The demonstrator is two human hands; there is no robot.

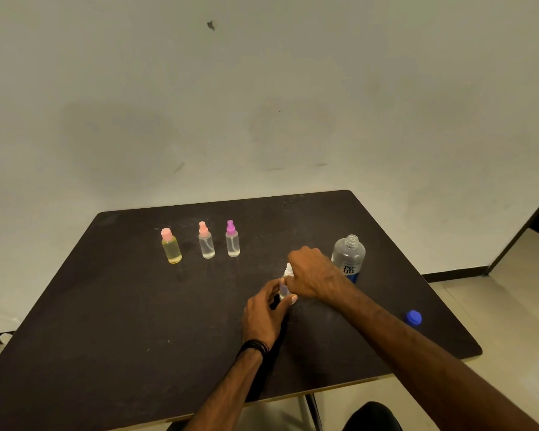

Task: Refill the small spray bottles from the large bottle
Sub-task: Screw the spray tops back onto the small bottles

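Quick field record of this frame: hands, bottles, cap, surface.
left hand: grips body of small white-topped bottle
right hand: grips that bottle's top
large bottle: upright, uncapped, right of hands
blue cap: on table near right edge
back row: yellow bottle, pink sprayer, purple sprayer
surface: dark table

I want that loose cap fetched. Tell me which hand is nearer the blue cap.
Right. The right hand grips a small bottle mid-table, left of the blue cap; the left hand is farther left still.
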